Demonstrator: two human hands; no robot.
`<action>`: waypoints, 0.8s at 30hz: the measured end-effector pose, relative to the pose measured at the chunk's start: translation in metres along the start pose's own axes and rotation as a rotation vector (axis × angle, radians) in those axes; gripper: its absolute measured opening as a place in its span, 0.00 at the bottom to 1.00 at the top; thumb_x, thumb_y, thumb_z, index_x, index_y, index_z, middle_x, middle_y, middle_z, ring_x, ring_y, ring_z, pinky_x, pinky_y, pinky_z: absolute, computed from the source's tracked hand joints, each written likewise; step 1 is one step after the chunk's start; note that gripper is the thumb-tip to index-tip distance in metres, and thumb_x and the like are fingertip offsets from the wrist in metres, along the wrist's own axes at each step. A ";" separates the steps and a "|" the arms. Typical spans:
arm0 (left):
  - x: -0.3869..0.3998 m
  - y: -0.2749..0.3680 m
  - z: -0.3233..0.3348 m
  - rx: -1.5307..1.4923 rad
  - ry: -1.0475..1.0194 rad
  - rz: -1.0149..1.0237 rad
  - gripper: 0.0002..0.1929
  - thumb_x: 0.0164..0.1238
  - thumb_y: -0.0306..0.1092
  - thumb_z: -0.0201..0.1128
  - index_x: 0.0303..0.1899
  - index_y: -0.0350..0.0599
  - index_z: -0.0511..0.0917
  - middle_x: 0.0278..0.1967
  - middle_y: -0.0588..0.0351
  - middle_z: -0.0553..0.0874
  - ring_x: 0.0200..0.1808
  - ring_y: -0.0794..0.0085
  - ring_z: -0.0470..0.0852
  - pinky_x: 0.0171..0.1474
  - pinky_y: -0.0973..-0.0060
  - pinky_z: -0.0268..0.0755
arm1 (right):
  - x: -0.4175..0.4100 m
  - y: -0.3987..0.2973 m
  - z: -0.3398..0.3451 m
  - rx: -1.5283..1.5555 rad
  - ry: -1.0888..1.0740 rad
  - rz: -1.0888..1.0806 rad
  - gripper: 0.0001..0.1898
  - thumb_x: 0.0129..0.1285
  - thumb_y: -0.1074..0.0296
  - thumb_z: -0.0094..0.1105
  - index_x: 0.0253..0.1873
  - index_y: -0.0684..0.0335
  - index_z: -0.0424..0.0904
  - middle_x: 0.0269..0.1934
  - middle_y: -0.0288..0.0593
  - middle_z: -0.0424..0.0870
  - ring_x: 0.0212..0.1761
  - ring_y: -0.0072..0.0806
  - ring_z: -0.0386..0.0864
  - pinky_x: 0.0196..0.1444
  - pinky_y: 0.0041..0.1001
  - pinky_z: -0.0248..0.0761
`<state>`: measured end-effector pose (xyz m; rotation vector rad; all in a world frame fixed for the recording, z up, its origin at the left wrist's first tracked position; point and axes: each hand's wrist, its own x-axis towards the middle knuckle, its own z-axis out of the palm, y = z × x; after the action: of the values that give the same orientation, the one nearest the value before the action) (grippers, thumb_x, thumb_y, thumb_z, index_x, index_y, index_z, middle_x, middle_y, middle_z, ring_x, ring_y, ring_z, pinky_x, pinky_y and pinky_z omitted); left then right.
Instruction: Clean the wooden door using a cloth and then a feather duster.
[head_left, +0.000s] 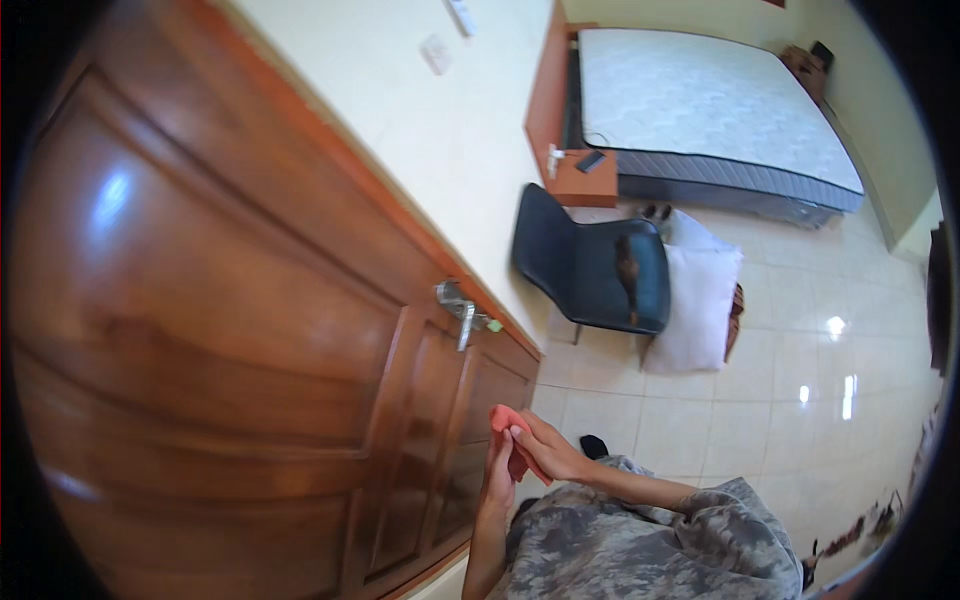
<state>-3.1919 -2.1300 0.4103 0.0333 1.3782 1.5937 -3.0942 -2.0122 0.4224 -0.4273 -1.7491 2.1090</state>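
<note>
Both of my hands meet in front of my body on a folded coral-coloured cloth. My left hand grips it from the left, its palm partly hidden by the cloth. From the right, my right hand presses the cloth with the thumb on top, and a loose flap hangs below those fingers. Close by on the left stands a shut brown wooden door with a glossy panelled face. Its metal lever handle is above my hands in the picture, apart from them, with a small pale green item beside it.
A black chair stands beyond the door against the wall, with white pillows at its side. Farther back are a wooden nightstand and a bed with a bare white mattress. Glossy pale tiles cover the floor.
</note>
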 end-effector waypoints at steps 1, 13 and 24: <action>0.015 -0.011 0.004 0.006 -0.010 -0.029 0.30 0.87 0.52 0.59 0.78 0.48 0.66 0.66 0.56 0.81 0.68 0.68 0.80 0.71 0.67 0.71 | 0.001 -0.007 -0.012 0.193 0.045 0.087 0.24 0.88 0.52 0.43 0.69 0.66 0.77 0.62 0.43 0.79 0.64 0.29 0.76 0.67 0.29 0.70; 0.140 -0.052 0.053 0.335 -0.087 -0.128 0.22 0.80 0.36 0.68 0.69 0.41 0.76 0.55 0.55 0.88 0.51 0.72 0.90 0.54 0.71 0.84 | 0.062 0.203 -0.265 0.101 0.726 0.443 0.22 0.81 0.55 0.47 0.63 0.65 0.84 0.49 0.45 0.92 0.46 0.27 0.86 0.51 0.28 0.76; 0.268 0.011 0.078 0.407 0.009 -0.238 0.19 0.76 0.34 0.74 0.60 0.36 0.79 0.53 0.55 0.87 0.51 0.77 0.86 0.55 0.77 0.79 | 0.125 0.397 -0.378 -0.486 0.873 0.943 0.18 0.73 0.57 0.58 0.49 0.66 0.90 0.49 0.66 0.91 0.56 0.59 0.88 0.62 0.51 0.79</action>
<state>-3.2899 -1.8930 0.3006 0.1018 1.6297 1.1023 -3.0680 -1.6901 -0.0378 -2.2459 -1.5625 1.4092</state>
